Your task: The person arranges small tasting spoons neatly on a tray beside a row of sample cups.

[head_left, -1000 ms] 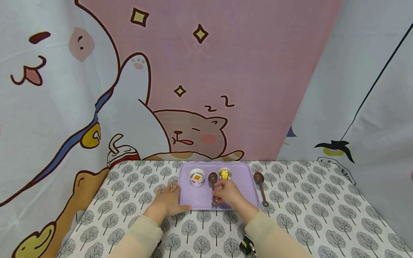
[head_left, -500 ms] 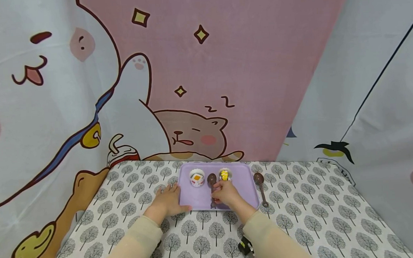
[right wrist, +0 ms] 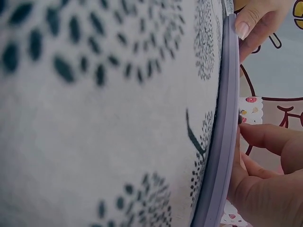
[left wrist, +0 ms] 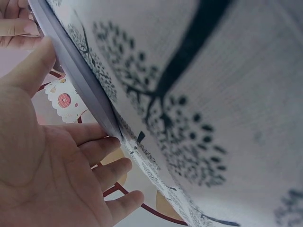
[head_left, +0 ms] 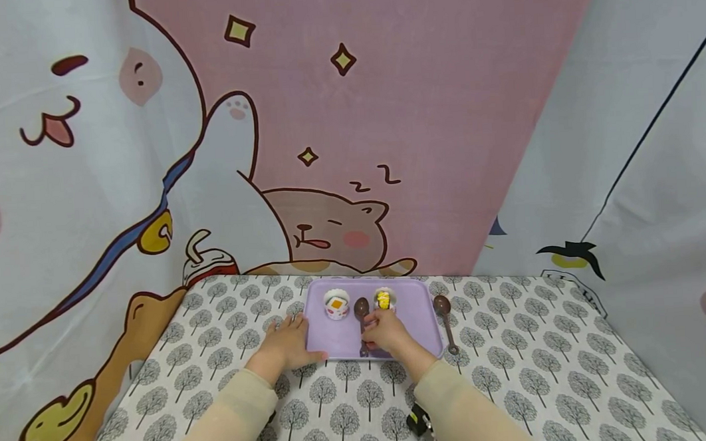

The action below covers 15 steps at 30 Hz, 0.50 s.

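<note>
In the head view, a brown spoon lies bowl-away along the middle of the lilac tray. My right hand pinches its handle between thumb and fingers, low over the tray. The right wrist view shows just a dark bit of the spoon at the thumb tip; the tray rim hides more. Spread along the tray's left side and front corner, my left hand rests with fingers straight. Two white paper cups stand on the tray: the left cup has red-orange prints, the right cup contains a yellow piece.
A second brown spoon lies on the tree-print tablecloth just right of the tray. Behind the table hangs a cartoon curtain. A small black-and-green item shows under the right forearm.
My right hand and the brown spoon have shifted slightly left on the tray. The left hand, the cups and the second spoon keep their places.
</note>
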### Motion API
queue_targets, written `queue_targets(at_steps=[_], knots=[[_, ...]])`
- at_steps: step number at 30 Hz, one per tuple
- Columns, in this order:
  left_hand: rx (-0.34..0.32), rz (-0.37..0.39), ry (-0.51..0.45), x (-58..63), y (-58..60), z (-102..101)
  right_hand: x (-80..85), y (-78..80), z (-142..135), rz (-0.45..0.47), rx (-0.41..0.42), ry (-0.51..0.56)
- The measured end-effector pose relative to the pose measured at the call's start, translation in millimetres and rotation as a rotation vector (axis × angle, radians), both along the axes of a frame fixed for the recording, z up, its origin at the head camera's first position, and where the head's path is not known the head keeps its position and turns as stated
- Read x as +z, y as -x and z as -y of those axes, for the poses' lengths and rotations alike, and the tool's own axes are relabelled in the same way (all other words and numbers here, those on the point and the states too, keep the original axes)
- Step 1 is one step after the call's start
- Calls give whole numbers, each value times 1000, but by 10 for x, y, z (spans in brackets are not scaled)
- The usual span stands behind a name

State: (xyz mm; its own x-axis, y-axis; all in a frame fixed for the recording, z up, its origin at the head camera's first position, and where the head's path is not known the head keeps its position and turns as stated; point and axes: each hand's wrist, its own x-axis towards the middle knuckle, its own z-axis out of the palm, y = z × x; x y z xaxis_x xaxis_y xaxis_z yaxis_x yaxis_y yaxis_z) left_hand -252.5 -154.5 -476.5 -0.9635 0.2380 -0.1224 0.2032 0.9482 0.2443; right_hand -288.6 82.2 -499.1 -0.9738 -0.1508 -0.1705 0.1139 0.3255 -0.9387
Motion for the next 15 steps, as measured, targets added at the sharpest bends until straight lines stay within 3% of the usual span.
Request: queue_targets(at_steps=[15], knots=[[5, -4, 15, -34, 27, -3, 20, -31, 18, -38, 3, -90]])
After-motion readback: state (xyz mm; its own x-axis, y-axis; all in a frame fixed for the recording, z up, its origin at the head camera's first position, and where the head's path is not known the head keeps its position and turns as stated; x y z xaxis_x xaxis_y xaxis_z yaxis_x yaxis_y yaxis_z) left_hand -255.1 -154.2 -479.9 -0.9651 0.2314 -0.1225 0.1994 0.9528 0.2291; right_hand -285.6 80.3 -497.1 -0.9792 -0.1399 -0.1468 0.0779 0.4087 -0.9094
